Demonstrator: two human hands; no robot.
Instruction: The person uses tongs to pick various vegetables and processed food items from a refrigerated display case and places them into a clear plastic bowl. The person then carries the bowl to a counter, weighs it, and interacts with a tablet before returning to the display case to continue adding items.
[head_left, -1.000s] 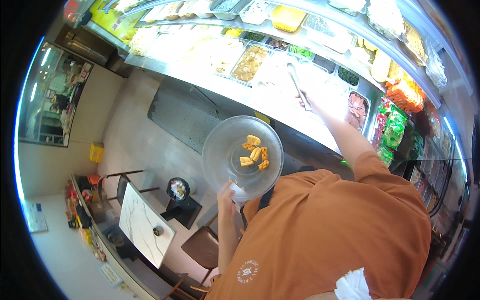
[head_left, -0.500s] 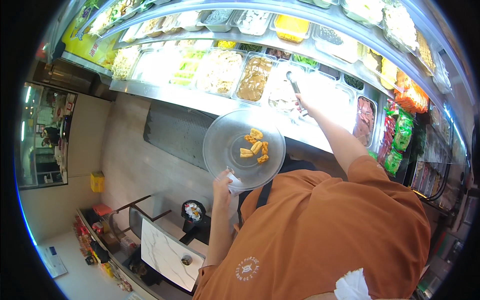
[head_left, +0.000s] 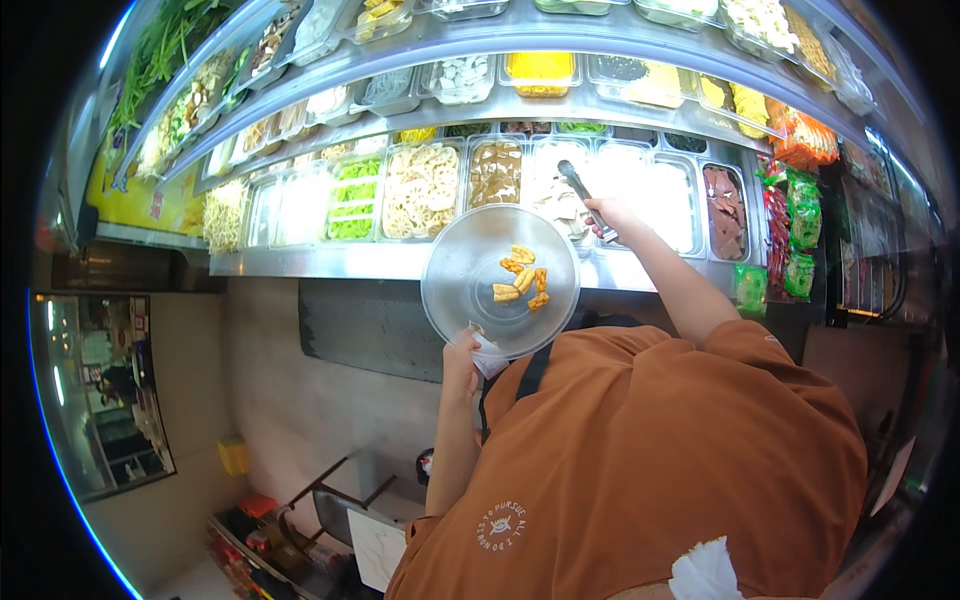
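Head view: shows a clear round bowl (head_left: pixel 450 268) near the front edge of the food counter (head_left: pixel 330 262), with golden-brown pieces (head_left: pixel 523 283) lying inside. Holds the bowl by its near side with the left hand (head_left: pixel 461 362), clamped on it along with some white paper or cloth (head_left: pixel 488 355). Grips metal tongs (head_left: pixel 577 187) in the right hand (head_left: pixel 616 220), closed round the handle end, over pale food (head_left: pixel 552 205); cannot tell about contact with that food. Farther out, presents brown slices (head_left: pixel 495 175), pale strands (head_left: pixel 421 188), dark red slices (head_left: pixel 725 210) and green packets (head_left: pixel 802 220).
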